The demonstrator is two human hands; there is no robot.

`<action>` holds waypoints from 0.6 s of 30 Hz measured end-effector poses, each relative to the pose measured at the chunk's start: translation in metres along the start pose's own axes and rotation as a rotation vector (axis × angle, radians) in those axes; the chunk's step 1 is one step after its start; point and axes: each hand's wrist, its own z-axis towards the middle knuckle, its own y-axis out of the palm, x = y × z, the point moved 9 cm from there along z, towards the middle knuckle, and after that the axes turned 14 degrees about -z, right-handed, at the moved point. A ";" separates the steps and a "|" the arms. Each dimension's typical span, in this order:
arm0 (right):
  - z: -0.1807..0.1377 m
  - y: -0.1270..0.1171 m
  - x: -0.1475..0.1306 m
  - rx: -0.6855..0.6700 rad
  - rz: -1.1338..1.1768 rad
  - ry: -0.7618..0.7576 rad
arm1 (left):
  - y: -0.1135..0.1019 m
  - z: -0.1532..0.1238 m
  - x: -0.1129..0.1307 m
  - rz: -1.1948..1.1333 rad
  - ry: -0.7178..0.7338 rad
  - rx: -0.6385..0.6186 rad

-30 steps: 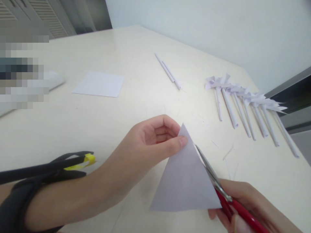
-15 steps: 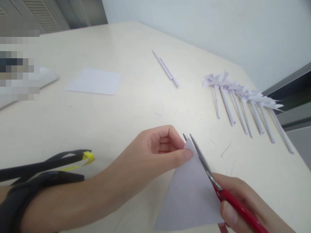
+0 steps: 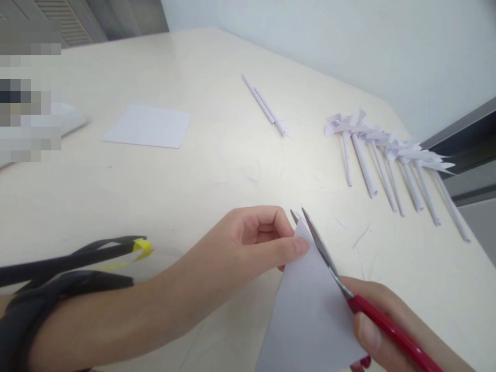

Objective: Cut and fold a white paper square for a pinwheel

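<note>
My left hand (image 3: 263, 237) pinches a white sheet of paper (image 3: 310, 310) near its pointed upper corner, thumb on top and fingers curled behind. The paper looks like a triangle, and its lower part runs out of view. In my right hand (image 3: 375, 320) is a pair of scissors (image 3: 372, 312) with red handles. Their blades are slightly apart and lie along the paper's right edge, the tips just past the corner. One blade is partly hidden behind the paper. Thin paper slivers (image 3: 362, 235) lie on the table to the right of the blades.
Several paper pinwheels (image 3: 391, 142) on rolled sticks lie in a row at the right. Two rolled paper sticks (image 3: 265, 106) rest farther back. A flat white sheet (image 3: 147, 126) lies at the left on the table (image 3: 163, 67). A black strap with a yellow end (image 3: 142, 248) extends beside my left forearm.
The paper has shifted slightly to the right and tilted at its lower end. The scissors stay along its right edge, with both hands nearly in place. The view has moved a little.
</note>
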 end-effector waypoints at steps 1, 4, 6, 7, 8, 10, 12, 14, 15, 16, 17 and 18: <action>0.000 0.002 0.002 -0.024 -0.008 0.012 | 0.000 0.001 0.001 0.005 0.004 -0.008; -0.002 0.004 0.006 -0.040 -0.007 0.019 | 0.000 0.003 0.002 0.013 0.025 -0.021; -0.004 0.003 0.009 -0.013 -0.002 0.009 | -0.001 0.003 0.003 0.000 0.033 -0.023; -0.005 0.002 0.010 0.009 -0.005 0.011 | -0.001 0.003 0.003 -0.009 0.036 -0.023; -0.007 0.001 0.013 0.030 -0.012 0.017 | -0.001 0.002 0.003 -0.013 0.038 -0.026; -0.010 0.001 0.018 0.060 -0.025 0.037 | 0.000 0.002 0.003 -0.011 0.039 -0.034; -0.013 0.001 0.022 0.080 -0.028 0.049 | 0.001 0.002 0.003 -0.011 0.044 -0.031; -0.016 0.000 0.026 0.109 -0.018 0.056 | 0.001 0.002 0.002 -0.016 0.039 -0.026; -0.017 0.000 0.027 0.124 -0.013 0.059 | 0.001 0.001 0.002 -0.012 0.040 -0.023; -0.018 -0.001 0.028 0.136 -0.008 0.062 | 0.001 0.000 0.001 -0.009 0.036 -0.028; -0.018 -0.001 0.028 0.147 -0.006 0.064 | 0.002 -0.001 0.001 0.004 0.035 -0.040; -0.018 -0.002 0.026 0.152 -0.006 0.066 | 0.002 -0.001 0.001 0.009 0.039 -0.041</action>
